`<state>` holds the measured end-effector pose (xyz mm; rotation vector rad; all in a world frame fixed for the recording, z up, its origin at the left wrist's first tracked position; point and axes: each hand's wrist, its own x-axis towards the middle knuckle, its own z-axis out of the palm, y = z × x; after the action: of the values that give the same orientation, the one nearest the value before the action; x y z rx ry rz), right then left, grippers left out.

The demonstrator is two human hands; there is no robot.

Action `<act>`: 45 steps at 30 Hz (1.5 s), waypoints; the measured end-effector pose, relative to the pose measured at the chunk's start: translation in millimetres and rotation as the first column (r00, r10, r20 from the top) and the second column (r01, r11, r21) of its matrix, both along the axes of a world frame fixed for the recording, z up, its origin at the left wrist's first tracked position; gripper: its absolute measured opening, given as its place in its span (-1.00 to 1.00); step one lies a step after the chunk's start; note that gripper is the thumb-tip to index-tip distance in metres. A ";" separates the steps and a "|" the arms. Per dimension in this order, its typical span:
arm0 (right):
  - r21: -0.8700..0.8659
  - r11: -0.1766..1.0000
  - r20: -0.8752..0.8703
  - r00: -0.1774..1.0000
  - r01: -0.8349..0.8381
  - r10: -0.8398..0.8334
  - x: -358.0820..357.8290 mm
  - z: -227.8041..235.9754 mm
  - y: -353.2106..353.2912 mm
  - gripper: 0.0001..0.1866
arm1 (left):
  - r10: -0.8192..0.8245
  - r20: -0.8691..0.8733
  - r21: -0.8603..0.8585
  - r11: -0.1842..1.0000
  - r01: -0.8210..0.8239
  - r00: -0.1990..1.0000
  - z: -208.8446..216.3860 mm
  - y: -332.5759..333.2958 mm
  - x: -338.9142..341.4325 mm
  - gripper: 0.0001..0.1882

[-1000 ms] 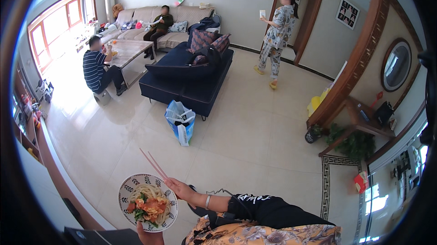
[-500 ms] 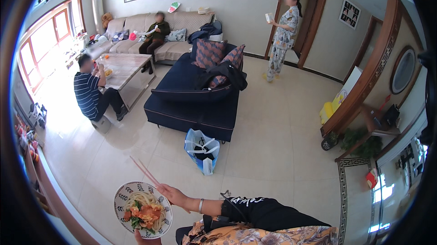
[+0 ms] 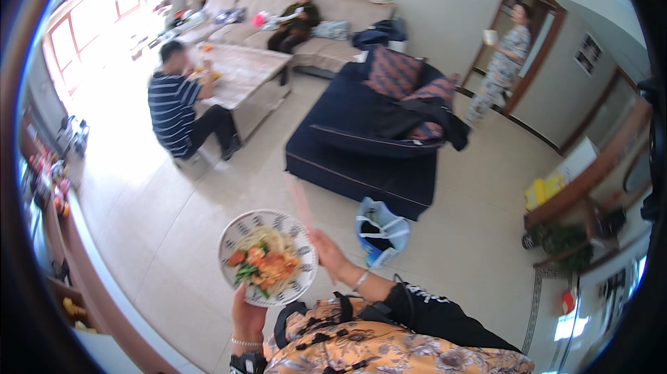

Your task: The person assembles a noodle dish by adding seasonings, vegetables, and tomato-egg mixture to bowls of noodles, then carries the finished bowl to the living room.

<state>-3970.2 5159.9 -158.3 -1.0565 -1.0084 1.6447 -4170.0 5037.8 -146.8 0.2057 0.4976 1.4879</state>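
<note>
A white bowl or deep plate (image 3: 234, 233) with a dark leaf pattern around its rim carries pale noodles (image 3: 280, 242) under an orange-red topping (image 3: 276, 267) and some greens. My left hand (image 3: 248, 313) grips its near rim, thumb over the edge and the other fingers mostly hidden beneath. At the right side of the bowl, my right hand (image 3: 327, 256) is closed around pink chopsticks (image 3: 299, 198), smeared by motion, which point up and away. This hand is against the rim or very near it; I cannot tell which.
Ahead stands a navy couch (image 3: 333, 158) with a blue-white bag (image 3: 384, 235) on the floor before it. A person in stripes (image 3: 174, 106) sits at a coffee table (image 3: 257, 71); another person (image 3: 295, 23) is on the beige sofa. A third person (image 3: 501, 61) stands near the doorway.
The view has swung left and the room shifts rightward in it. The bowl sits higher and looks larger, and more of my left hand and wrist shows. Both hands keep their hold.
</note>
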 end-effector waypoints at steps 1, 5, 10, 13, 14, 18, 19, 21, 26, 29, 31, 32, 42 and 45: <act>-0.012 0.999 0.003 0.999 -0.049 0.049 -22.1 14.1 -8.6 -0.65 | 0.002 0.026 0.012 1.000 -0.002 1.000 12.4 -3.9 -29.4 -0.44; -0.090 0.995 0.054 0.998 -0.039 0.044 -56.2 34.1 56.5 -0.68 | -0.074 0.043 -0.007 0.997 0.075 0.996 15.3 79.4 -75.6 -0.44; -0.118 0.992 0.012 0.999 0.042 -0.041 -108.1 29.5 160.0 -0.68 | -0.129 0.003 -0.096 0.987 0.129 0.992 2.1 198.2 -126.7 -0.40; -0.125 0.989 0.024 0.997 0.074 -0.072 -137.9 15.1 239.0 -0.68 | -0.134 -0.008 -0.114 0.985 0.133 0.991 -15.2 278.9 -152.0 -0.38; -0.120 0.991 0.015 0.999 0.050 -0.049 -142.3 11.0 265.4 -0.68 | -0.133 -0.012 -0.115 0.985 0.130 0.991 -19.6 304.4 -158.7 -0.37; -0.119 0.993 0.007 1.000 0.013 -0.013 -171.8 6.3 386.3 -0.68 | -0.086 -0.027 -0.109 0.991 0.083 0.996 -22.4 413.7 -183.5 -0.37; -0.128 0.992 0.010 1.000 0.016 -0.015 -177.9 8.3 409.1 -0.68 | -0.078 -0.012 -0.083 0.994 0.076 0.997 -20.6 434.3 -186.1 -0.37; -0.108 0.994 0.030 0.999 -0.020 0.024 -186.8 18.0 460.3 -0.67 | -0.030 -0.010 -0.123 0.992 0.029 0.999 -16.5 478.4 -192.4 -0.37; -0.173 0.985 0.032 0.999 -0.004 0.009 -216.7 27.9 555.3 -0.69 | 0.012 -0.036 -0.151 0.988 -0.017 0.999 -15.0 572.1 -217.0 -0.38; -0.174 0.985 0.037 0.999 -0.009 0.015 -214.4 23.7 596.0 -0.70 | -0.009 -0.035 -0.161 0.987 0.003 0.999 -13.4 615.1 -221.9 -0.39; -0.185 0.983 0.025 1.000 -0.012 0.017 -217.3 9.8 625.5 -0.70 | -0.018 -0.021 -0.106 0.994 0.016 1.000 -23.9 651.2 -228.9 -0.39; -0.195 0.981 0.011 1.000 0.002 0.000 -221.6 2.8 639.2 -0.70 | -0.034 -0.016 -0.101 0.994 0.032 0.999 -28.4 667.3 -233.9 -0.40; -0.188 0.979 0.105 0.993 0.082 -0.063 -254.1 2.2 747.7 -0.58 | -0.166 -0.004 -0.167 0.972 0.163 0.986 -25.5 797.2 -284.4 -0.38; -0.193 0.975 0.088 0.992 0.111 -0.096 -270.4 -2.6 780.9 -0.57 | -0.179 0.066 -0.297 0.936 0.191 0.982 -35.5 843.3 -303.0 -0.41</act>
<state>-4240.7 5940.8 -160.9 -1.2921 -0.8371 1.6535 -4473.0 5881.1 -182.3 -0.0176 0.6507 1.2117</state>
